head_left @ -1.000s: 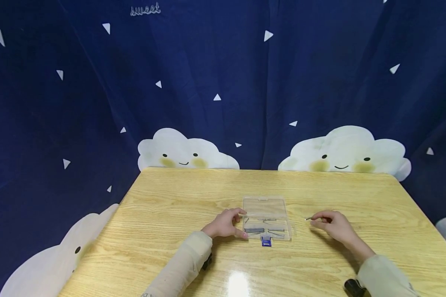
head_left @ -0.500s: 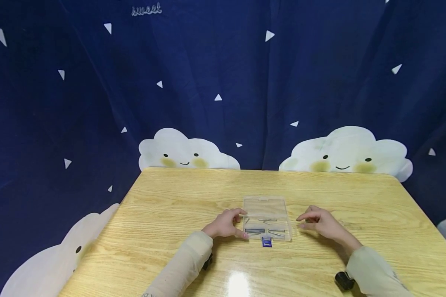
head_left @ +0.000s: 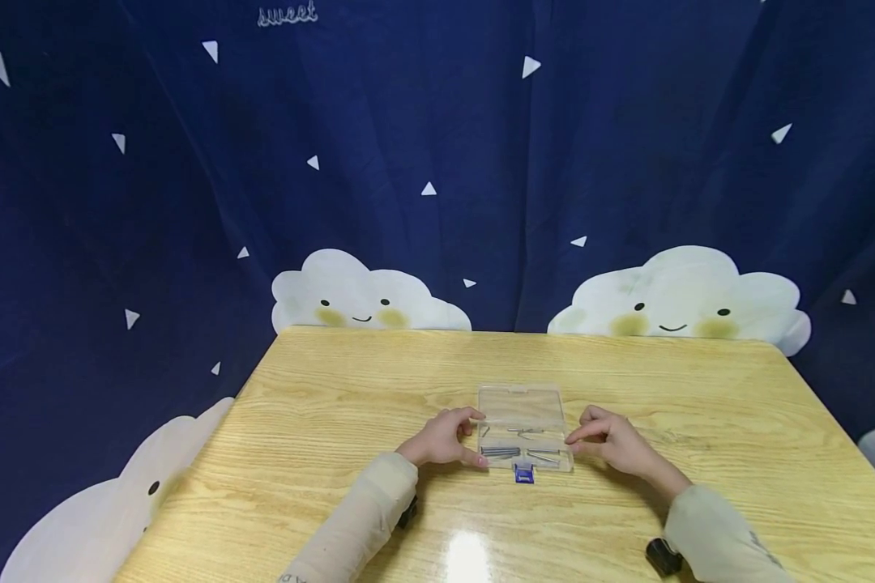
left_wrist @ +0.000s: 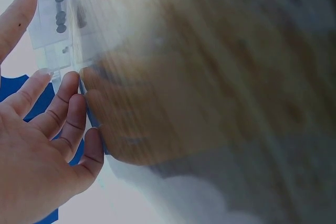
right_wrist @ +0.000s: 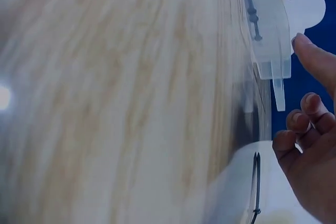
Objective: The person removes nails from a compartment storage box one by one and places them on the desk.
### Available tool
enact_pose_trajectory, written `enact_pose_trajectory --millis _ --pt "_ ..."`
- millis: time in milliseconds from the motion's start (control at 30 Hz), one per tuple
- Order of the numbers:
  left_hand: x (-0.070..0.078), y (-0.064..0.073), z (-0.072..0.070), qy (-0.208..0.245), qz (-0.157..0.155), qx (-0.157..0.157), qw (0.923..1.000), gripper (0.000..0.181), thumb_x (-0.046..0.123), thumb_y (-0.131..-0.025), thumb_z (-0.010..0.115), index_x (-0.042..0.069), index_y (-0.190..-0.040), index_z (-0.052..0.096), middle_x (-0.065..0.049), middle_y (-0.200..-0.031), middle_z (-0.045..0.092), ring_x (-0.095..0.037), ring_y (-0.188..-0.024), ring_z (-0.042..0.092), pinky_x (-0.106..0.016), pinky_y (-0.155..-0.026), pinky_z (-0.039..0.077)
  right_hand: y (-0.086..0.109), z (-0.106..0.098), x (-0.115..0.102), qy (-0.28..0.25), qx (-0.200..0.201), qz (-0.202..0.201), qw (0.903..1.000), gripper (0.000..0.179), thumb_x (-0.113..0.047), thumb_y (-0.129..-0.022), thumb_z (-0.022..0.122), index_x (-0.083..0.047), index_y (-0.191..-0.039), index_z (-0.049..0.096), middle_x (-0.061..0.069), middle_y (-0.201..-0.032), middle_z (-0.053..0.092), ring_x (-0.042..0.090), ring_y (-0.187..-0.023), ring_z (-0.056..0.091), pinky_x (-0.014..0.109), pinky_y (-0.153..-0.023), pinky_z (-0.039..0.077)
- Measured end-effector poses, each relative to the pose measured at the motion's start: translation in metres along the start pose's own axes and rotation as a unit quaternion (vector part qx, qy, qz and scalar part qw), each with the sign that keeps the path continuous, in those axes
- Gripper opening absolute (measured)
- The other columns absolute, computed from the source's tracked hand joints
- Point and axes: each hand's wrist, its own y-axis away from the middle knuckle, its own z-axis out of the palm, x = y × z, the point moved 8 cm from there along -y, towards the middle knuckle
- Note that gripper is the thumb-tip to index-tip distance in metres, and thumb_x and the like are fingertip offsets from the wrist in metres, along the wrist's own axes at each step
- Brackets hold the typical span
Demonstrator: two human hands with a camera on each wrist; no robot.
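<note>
A clear plastic box (head_left: pixel 522 405) stands on the table with its lid raised at the back and a blue label (head_left: pixel 523 474) at its front edge. Several thin metal nails or screws (head_left: pixel 501 453) lie in its front part, with shorter ones (head_left: pixel 525 431) behind. My left hand (head_left: pixel 443 437) grips the box's left side, thumb at the front corner and fingers farther back. My right hand (head_left: pixel 614 441) has its index finger and thumb tips right at the box's right edge; I cannot tell whether they pinch it. The right wrist view shows its other fingers (right_wrist: pixel 298 121) curled loosely.
A wooden table (head_left: pixel 364 364) spreads around the box. A thin dark pointed piece (right_wrist: pixel 256 182) shows low in the right wrist view. Behind the table hangs a dark blue curtain (head_left: pixel 408 121) with clouds and triangles. Black wrist gear (head_left: pixel 663 557) sits under the right sleeve.
My right hand held a small metal piece to the right of the box a second ago; it has moved left to the box's right edge, and the piece no longer shows. My left hand stays put.
</note>
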Motion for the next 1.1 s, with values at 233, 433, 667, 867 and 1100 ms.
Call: enact_pose_trajectory --millis 233,433,667,867,1100 --pt "0.000 0.000 0.000 -0.002 0.001 0.001 1.0000 0.067 0.031 -0.068 0.081 0.008 -0.124 0.052 -0.001 -0.088 0.051 -0.016 -0.078 0.045 -0.026 -0.070 0.035 -0.006 0.007 -0.015 0.051 -0.007 0.005 0.9987 0.010 0.000 -0.067 0.077 -0.003 -0.076 0.073 0.001 -0.070 0.038 0.010 -0.060 0.034 0.023 -0.053 0.033" --pt "-0.002 0.000 0.001 -0.002 -0.006 -0.003 1.0000 0.067 0.033 -0.069 0.080 0.010 -0.125 0.052 -0.001 -0.089 0.051 -0.015 -0.078 0.043 -0.027 -0.069 0.035 -0.010 0.012 -0.018 0.068 -0.016 0.000 0.9975 0.009 -0.008 -0.067 0.078 -0.004 -0.075 0.074 -0.001 -0.071 0.031 0.007 -0.064 0.030 0.023 -0.054 0.027" --pt "-0.001 0.000 0.000 0.005 -0.007 -0.001 1.0000 0.067 0.032 -0.068 0.080 0.009 -0.124 0.051 -0.004 -0.090 0.051 -0.019 -0.080 0.044 -0.027 -0.070 0.034 -0.016 0.017 -0.017 0.074 -0.050 -0.003 0.9960 0.010 -0.006 -0.068 0.078 -0.004 -0.077 0.074 -0.005 -0.073 0.029 0.003 -0.065 0.029 0.020 -0.055 0.029" --pt "-0.002 0.000 0.000 0.004 -0.004 0.005 1.0000 0.067 0.031 -0.067 0.081 0.008 -0.124 0.052 -0.004 -0.089 0.052 -0.019 -0.081 0.045 -0.027 -0.071 0.035 -0.022 0.032 -0.019 0.103 -0.096 -0.031 0.9895 0.014 -0.006 -0.068 0.077 -0.008 -0.082 0.075 -0.006 -0.075 0.025 0.006 -0.069 0.028 0.022 -0.057 0.026" --pt "-0.002 -0.002 0.001 0.002 -0.005 0.005 1.0000 0.067 0.031 -0.067 0.081 0.009 -0.123 0.052 -0.003 -0.089 0.052 -0.017 -0.079 0.044 -0.027 -0.071 0.035 -0.025 0.037 -0.023 0.138 -0.107 -0.029 0.9843 0.016 -0.006 -0.066 0.079 -0.011 -0.081 0.076 -0.007 -0.074 0.024 0.007 -0.072 0.027 0.025 -0.060 0.024"
